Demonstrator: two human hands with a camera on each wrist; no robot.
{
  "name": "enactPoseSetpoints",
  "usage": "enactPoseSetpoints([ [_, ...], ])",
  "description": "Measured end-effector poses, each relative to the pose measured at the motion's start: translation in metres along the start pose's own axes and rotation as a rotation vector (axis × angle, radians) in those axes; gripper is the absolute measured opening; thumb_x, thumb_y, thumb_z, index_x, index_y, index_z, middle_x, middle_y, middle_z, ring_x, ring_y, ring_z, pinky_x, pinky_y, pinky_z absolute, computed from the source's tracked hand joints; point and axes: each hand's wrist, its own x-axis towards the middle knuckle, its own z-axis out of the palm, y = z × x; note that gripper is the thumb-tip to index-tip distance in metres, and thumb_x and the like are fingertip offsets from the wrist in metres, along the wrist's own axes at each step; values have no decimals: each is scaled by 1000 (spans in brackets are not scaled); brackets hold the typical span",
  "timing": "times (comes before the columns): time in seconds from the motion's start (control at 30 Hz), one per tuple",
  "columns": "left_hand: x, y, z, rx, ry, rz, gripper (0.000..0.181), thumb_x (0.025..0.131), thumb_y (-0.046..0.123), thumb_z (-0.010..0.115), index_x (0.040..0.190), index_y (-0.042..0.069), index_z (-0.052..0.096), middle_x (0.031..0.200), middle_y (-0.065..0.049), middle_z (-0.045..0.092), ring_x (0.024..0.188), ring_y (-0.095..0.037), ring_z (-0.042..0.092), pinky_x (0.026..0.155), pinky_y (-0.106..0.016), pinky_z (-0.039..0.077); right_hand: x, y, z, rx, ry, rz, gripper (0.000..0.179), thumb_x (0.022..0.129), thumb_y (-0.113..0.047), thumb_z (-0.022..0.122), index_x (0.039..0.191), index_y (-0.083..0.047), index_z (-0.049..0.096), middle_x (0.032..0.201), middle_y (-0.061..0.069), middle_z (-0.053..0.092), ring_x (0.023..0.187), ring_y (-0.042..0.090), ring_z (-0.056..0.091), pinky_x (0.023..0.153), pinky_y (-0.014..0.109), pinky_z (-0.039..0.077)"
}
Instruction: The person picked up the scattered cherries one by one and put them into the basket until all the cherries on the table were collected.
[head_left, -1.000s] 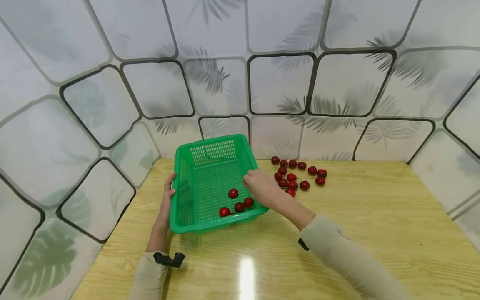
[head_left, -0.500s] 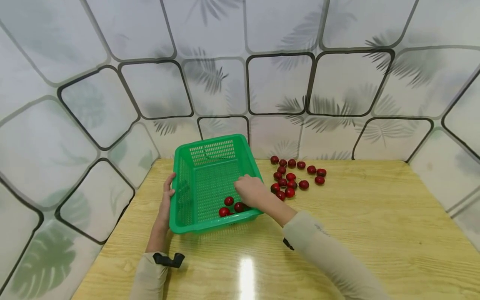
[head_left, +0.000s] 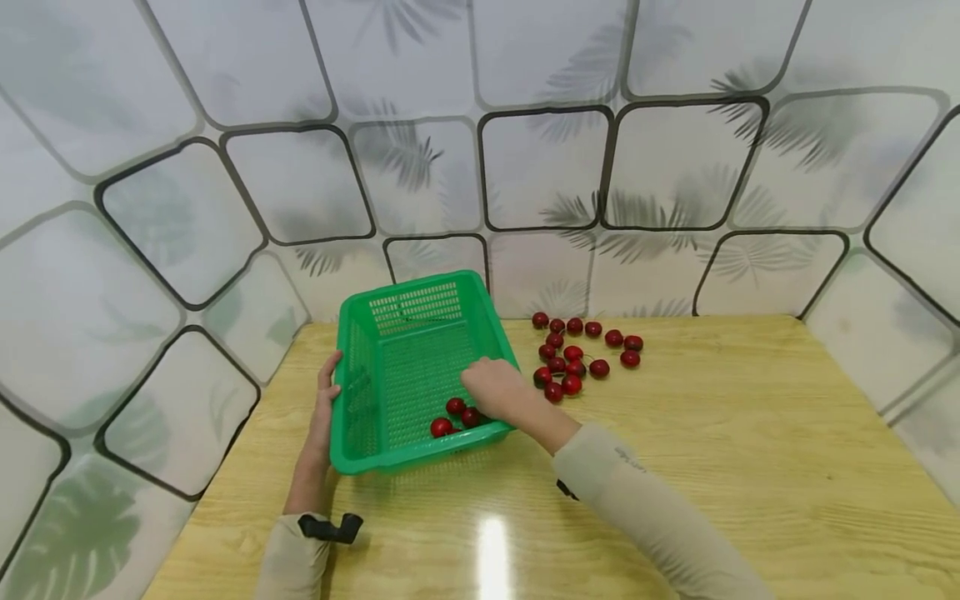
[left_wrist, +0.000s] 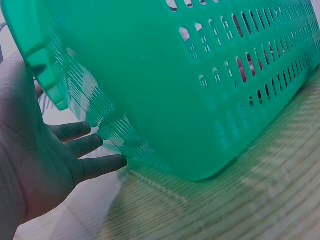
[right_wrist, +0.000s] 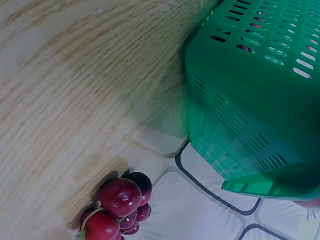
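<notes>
A pale wood-grain table is filling the lower part of the room, its back edge running up against a light wall. That wall is wrapping round the left, back and right sides, carrying rounded outlines in black and grey, with grey fern-like fronds scattered between them and a broad green leaf print showing low on the left. A strip of white glare is shining off the tabletop near the front.

A green perforated plastic basket is sitting on the table left of centre. Inside, a few dark red cherries are lying at the near end. To the basket's right, towards the wall, a loose group of more cherries is spreading over the bare wood, some showing thin stems.

A person in beige sleeves is working here. The left hand is resting against the basket's left side, its fingers lying straight along the outside. The right hand is dipping into the basket's near right corner; its fingertips are hidden, so I cannot tell whether it is holding anything.
</notes>
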Motion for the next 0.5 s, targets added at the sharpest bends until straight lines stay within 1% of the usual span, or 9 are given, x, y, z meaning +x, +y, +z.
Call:
enactPoseSetpoints([
  [0.13,-3,-1,-1,5,-3,2,56,104,24,22,159,23,10,165,-8,-2,141,-28,14,96,-24,30,0,-1,3,-8,4,-5,18,89,-1,62,76,-13,65,83,2,66,82,20,63,71,38,55],
  [0.3,-3,-2,-1,-3,-12,-4,57,104,23,21,160,21,8,165,-6,-3,143,-28,11,98,-23,29,0,-1,5,-20,12,3,18,88,-4,64,75,-14,65,83,2,66,82,20,63,69,37,54],
  [0.5,-1,-1,0,-5,-9,19,57,104,23,21,160,22,10,165,-7,-4,146,-32,7,97,-20,29,0,-1,2,-14,33,19,12,90,-5,62,82,-11,70,87,5,65,84,21,61,70,38,54],
])
